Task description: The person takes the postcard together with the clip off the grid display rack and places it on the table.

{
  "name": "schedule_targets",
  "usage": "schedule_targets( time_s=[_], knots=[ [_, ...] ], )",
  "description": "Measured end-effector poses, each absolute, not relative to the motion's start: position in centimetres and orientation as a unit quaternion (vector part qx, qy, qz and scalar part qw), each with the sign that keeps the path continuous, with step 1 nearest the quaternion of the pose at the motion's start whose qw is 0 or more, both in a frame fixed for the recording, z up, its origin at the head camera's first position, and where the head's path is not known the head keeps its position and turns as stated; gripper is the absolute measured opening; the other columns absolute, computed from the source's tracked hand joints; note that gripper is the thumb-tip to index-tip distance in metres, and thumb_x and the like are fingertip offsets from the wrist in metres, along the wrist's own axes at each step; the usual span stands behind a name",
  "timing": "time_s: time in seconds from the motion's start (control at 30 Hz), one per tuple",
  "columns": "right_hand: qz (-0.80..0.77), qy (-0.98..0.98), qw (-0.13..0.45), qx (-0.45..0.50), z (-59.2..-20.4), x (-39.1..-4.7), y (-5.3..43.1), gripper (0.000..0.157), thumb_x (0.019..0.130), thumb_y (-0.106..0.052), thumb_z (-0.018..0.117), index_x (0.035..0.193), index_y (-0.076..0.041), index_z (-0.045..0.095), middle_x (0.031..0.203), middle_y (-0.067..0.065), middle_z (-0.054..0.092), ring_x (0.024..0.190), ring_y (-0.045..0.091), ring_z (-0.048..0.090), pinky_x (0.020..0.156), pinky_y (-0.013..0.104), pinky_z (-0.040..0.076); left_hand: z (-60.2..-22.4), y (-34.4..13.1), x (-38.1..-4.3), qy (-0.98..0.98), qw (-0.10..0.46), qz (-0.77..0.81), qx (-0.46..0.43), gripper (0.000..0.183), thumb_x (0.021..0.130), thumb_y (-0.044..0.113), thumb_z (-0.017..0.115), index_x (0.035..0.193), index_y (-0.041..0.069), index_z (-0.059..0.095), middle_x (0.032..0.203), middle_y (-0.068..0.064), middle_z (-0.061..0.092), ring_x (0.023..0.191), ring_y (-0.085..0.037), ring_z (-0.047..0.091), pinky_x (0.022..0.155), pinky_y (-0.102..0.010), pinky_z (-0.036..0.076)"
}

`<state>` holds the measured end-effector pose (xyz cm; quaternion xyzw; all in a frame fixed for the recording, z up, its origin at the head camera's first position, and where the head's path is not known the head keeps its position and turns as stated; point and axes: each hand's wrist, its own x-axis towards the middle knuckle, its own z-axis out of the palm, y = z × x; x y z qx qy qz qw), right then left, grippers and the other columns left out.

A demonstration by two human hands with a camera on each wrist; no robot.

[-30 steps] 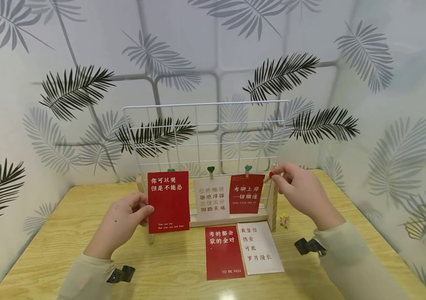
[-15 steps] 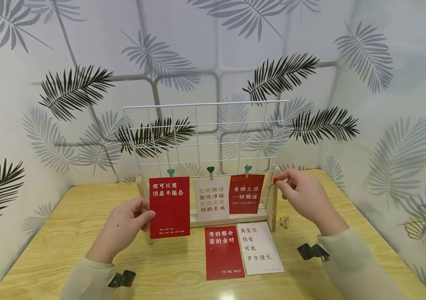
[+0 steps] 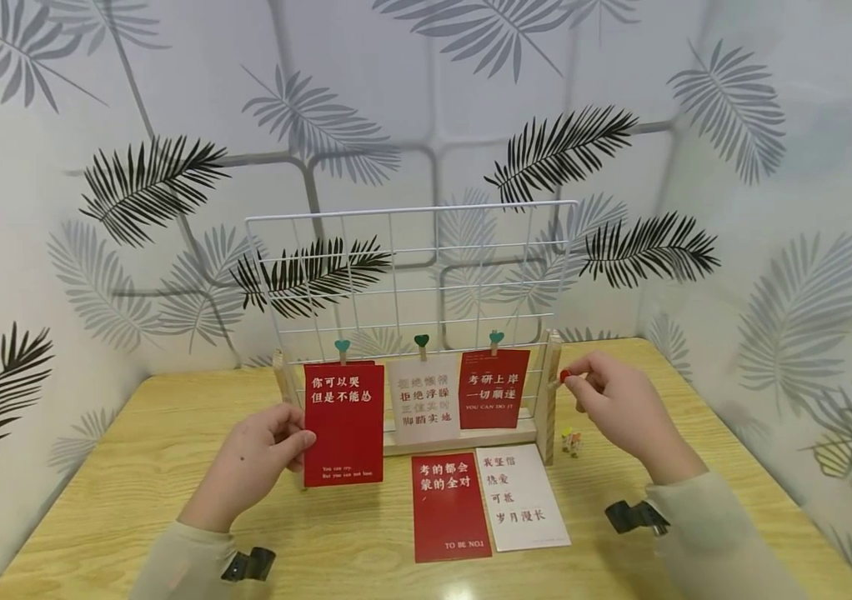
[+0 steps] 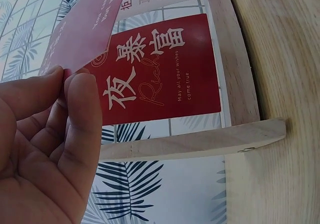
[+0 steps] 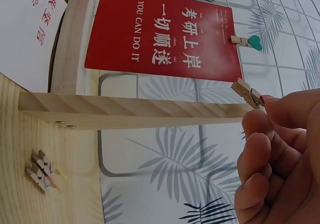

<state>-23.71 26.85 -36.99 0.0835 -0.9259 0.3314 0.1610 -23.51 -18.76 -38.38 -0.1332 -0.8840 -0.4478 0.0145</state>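
My left hand (image 3: 253, 458) pinches a red card (image 3: 345, 425) by its left edge, held in front of the wire grid rack (image 3: 414, 275). Behind it, another red card (image 4: 165, 74) hangs on the rack, mostly covered in the head view. Between the thumb and finger of my right hand (image 3: 621, 408) is a small wooden clothespin (image 5: 247, 92) with a red top, beside the rack's right wooden post (image 3: 548, 400). A white card (image 3: 424, 398) and a red card (image 3: 492, 390) hang from clothespins with green hearts.
A red card (image 3: 452, 508) and a white card (image 3: 522, 497) lie side by side on the wooden table (image 3: 133, 467). Several small clothespins (image 5: 42, 171) lie right of the rack. Leaf-patterned wall covering (image 3: 426, 100) surrounds the table's back and sides.
My left hand has lowered the red card and brought it slightly right, uncovering the left green heart clothespin. My right hand has moved down and right with its clothespin.
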Motion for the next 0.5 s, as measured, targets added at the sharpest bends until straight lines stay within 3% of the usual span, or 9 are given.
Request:
schedule_targets(
  time_s=[0.17, 0.5],
  knots=[
    [0.334, -0.927, 0.155, 0.074, -37.6, -23.7, 27.2, 0.016, 0.103, -0.026, 0.06, 0.11, -0.013, 0.066, 0.073, 0.003, 0.06, 0.061, 0.021, 0.051, 0.053, 0.035, 0.042, -38.7, -18.7, -23.5, -0.883, 0.012, -0.451, -0.128, 0.008, 0.097, 0.01, 0.069, 0.1, 0.006, 0.063, 0.084, -0.005, 0.063, 0.071, -0.018, 0.064, 0.068, -0.036, 0.059],
    [0.336, -0.929, 0.142, 0.057, -38.6, -23.9, 28.2, 0.021, 0.104, -0.03, 0.057, 0.114, -0.013, 0.066, 0.077, 0.004, 0.062, 0.066, 0.022, 0.055, 0.058, 0.036, 0.046, -39.0, -18.5, -23.6, -0.887, 0.01, -0.443, -0.131, 0.007, 0.096, 0.01, 0.07, 0.099, 0.007, 0.064, 0.081, -0.004, 0.063, 0.069, -0.017, 0.064, 0.066, -0.033, 0.058]
  ],
)
